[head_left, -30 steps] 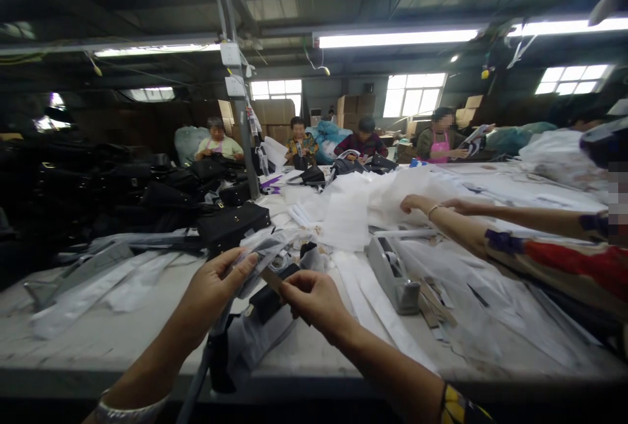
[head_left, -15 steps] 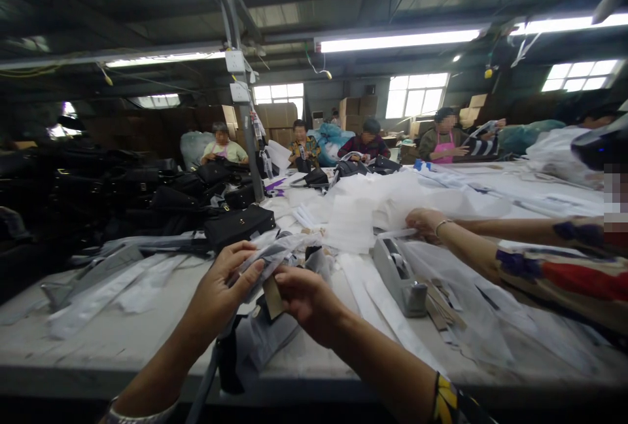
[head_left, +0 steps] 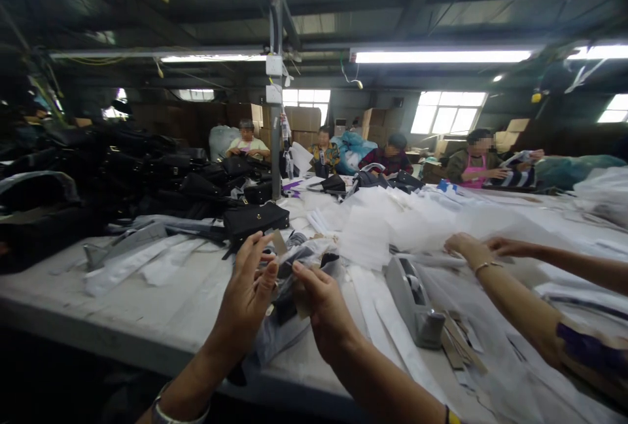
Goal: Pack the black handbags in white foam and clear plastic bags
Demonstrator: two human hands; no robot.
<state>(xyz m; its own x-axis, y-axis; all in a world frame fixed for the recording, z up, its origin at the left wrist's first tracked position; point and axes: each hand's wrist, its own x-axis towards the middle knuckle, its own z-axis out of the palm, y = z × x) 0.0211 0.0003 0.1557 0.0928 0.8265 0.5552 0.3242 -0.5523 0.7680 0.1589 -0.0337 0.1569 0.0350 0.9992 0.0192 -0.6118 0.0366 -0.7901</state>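
My left hand [head_left: 248, 296] and my right hand [head_left: 321, 303] meet low in the middle of the view, over the near part of a long white table [head_left: 161, 306]. Between them I hold a clear plastic sleeve [head_left: 289, 267] with a dark strap inside it. The left fingers pinch the sleeve's upper end beside a small brown card tag [head_left: 279, 241]. The right fingers close on its lower part. More of the plastic hangs down toward the table edge below my hands.
A grey tape dispenser [head_left: 412, 293] sits right of my hands, with brown tape strips beside it. A co-worker's arms [head_left: 495, 280] reach in from the right. A black handbag [head_left: 255, 220] and a heap of black bags [head_left: 122, 175] lie left. White sheets [head_left: 392, 221] cover the middle. Several people sit across the table.
My hands have stayed together on the sleeve and lifted it slightly. The view has swung to the left. The co-worker's hands have drawn back toward the tape dispenser.
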